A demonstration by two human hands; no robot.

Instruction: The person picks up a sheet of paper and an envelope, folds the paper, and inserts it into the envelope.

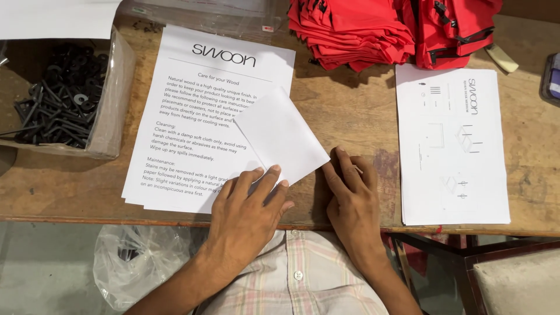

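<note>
In the head view, a folded white sheet (283, 137) lies on the printed paper stack (192, 116) at the near middle of the desk (350, 105). It is pinned flat by the left hand (248, 207) and the right hand (350, 192), fingers spread, neither clamped. The sheet is judged light, limp and easily creased, best taken at a free corner.

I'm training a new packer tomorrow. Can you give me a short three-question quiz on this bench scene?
1. True or false: the left hand presses on the folded sheet.
2. What lies in the cardboard box? A) black screws and washers B) red cloth C) pens
3. Which hand rests on the bare wooden table?

Key: 1 true; 2 A, the black hardware; 3 the right hand, beside the sheet's corner.
</note>
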